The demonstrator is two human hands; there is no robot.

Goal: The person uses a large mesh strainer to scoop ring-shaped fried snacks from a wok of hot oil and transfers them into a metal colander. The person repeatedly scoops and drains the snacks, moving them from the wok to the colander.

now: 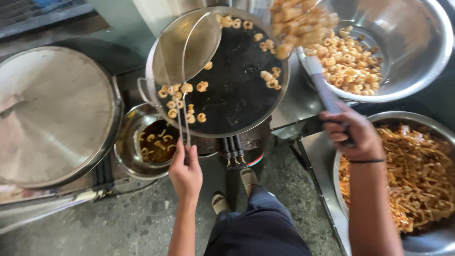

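Gripping a thin wire handle, the left hand (185, 171) is curled tight around it just below the dark frying pan (237, 95); the handle runs up to a wire skimmer (189, 50) held tilted over the pan's left side, above ring-shaped snacks (182, 102) floating in the oil. Right of the pan, the right hand (353, 132) is clenched on a pale-handled scoop (298, 23); its blurred, heaped load sits over the steel bowl (426, 52) of fried rings at the pan's upper right
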